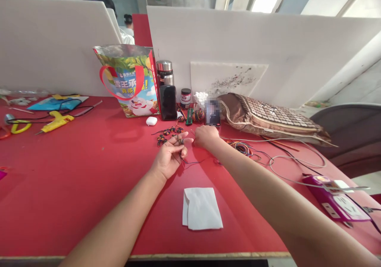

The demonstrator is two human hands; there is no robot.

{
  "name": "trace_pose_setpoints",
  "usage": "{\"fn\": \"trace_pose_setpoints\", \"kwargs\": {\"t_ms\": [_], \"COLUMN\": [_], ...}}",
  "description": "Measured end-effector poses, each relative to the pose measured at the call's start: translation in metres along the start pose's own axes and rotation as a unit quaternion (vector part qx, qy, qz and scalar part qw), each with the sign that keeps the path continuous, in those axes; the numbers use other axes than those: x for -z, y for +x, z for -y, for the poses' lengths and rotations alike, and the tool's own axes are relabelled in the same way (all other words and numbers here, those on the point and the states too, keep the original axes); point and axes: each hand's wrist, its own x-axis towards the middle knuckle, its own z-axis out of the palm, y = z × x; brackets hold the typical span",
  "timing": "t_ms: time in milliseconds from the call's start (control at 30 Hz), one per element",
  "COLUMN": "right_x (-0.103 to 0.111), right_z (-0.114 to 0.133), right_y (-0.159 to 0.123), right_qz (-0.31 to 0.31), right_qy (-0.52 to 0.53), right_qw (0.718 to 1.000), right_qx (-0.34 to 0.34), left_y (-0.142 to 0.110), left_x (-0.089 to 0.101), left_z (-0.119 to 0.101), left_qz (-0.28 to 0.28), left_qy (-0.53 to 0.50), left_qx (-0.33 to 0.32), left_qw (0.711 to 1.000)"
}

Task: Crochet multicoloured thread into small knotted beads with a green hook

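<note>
My left hand [170, 156] is above the red table, palm up, with a thin dark cord [180, 141] looped around its fingers. The cord's loose end [193, 162] trails down to the right. Close by on the right, my right hand [206, 136] is closed, back upward; a thin pale tip shows at its fingers, but what it pinches is too small to make out. Just behind my left hand lies a knotted multicolour cord [169, 132]. A coil of coloured cords [242, 148] rests beyond my right forearm. Nearer to me is a folded white tissue [203, 209].
At the back stand a printed bag [133, 84], a black phone [168, 102], a thermos [164, 69], a jar [185, 97] and a lit phone [212, 114]. A brown cushion [268, 114] and purple power strip [336, 203] are right; a yellow glue gun [56, 121] lies left.
</note>
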Motion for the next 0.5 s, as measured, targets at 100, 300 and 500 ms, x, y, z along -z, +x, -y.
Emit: {"fn": "trace_pose_setpoints", "kwargs": {"t_ms": [100,300,500], "right_x": [0.005,0.014,-0.002], "right_z": [-0.009,-0.042,-0.056], "right_y": [-0.006,-0.057,-0.1], "right_qz": [-0.026,-0.134,-0.126], "right_qy": [0.13,0.45,0.79], "right_qw": [0.991,0.883,0.598], "right_qx": [-0.016,0.009,0.056], "left_y": [-0.001,-0.005,-0.01], "left_x": [-0.001,-0.003,-0.007], "left_z": [-0.002,-0.006,-0.006], "left_qz": [0.004,0.011,0.067], "left_qy": [-0.006,-0.013,0.008], "left_qx": [-0.004,0.001,0.0], "left_qw": [1.0,1.0,0.998]}}
